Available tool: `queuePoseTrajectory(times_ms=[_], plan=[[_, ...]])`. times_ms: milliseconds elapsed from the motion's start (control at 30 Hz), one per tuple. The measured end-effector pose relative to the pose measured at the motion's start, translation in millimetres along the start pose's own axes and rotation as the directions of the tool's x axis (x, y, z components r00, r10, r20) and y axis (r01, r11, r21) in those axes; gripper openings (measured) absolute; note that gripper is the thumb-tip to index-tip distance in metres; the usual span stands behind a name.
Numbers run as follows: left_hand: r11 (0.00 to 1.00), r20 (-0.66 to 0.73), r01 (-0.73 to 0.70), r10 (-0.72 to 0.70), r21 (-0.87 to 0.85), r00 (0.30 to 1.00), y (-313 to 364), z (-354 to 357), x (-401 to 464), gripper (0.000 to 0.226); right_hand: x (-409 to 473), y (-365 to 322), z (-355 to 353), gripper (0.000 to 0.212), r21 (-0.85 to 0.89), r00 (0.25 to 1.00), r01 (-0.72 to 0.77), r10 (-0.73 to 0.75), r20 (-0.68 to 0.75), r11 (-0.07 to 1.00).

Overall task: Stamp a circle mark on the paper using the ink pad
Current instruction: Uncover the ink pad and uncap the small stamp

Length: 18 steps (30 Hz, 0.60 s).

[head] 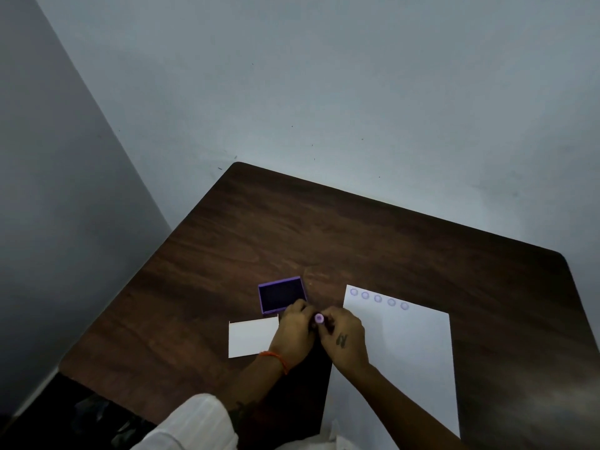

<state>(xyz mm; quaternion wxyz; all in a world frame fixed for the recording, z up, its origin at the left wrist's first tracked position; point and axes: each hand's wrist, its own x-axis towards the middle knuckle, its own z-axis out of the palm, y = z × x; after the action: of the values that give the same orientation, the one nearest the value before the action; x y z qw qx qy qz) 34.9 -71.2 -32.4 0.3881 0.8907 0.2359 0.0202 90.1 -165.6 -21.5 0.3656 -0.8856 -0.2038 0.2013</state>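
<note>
A purple ink pad (pixel 281 295) lies open on the dark wooden table (pixel 357 241). To its right lies a white paper (pixel 412 345) with several purple circle marks (pixel 378 298) in a row along its far edge. Between pad and paper, my left hand (pixel 293 332) and my right hand (pixel 344 339) meet around a small round stamp (pixel 319 318), its purple inked face turned up toward me. Both hands grip the stamp; its body is hidden by my fingers.
A small white card (pixel 251 337), perhaps the pad's lid, lies left of my left hand. Grey walls rise behind and to the left of the table. An orange thread circles my left wrist (pixel 276 360).
</note>
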Motion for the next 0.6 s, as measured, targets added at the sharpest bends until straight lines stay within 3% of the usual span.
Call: queuePoseTrajectory(times_ms=[167,267,333,400,600], plan=[[0.981,-0.069,0.009,-0.023,-0.192,0.997,2,-9,-2,0.02,6,1,-13,0.011,0.254,0.998,-0.043,0.032,0.05,0.966],[0.941,-0.047,0.048,-0.067,-0.335,0.997,4,-17,-6,0.026,6,-2,-22,0.009,0.526,0.95,-0.305,0.215,0.227,0.794],[0.911,-0.021,0.079,-0.096,-0.404,0.995,6,-23,-9,0.033,4,-5,-27,0.012,0.629,0.907,-0.417,0.259,0.331,0.656],[0.896,-0.008,0.09,-0.103,-0.434,0.995,8,-29,-11,0.035,0,-7,-31,0.012,0.674,0.9,-0.432,0.245,0.359,0.599],[0.881,-0.035,0.056,-0.082,-0.47,0.996,15,-36,-17,0.024,-5,-9,-33,0.01,0.698,0.907,-0.417,0.22,0.359,0.582]])
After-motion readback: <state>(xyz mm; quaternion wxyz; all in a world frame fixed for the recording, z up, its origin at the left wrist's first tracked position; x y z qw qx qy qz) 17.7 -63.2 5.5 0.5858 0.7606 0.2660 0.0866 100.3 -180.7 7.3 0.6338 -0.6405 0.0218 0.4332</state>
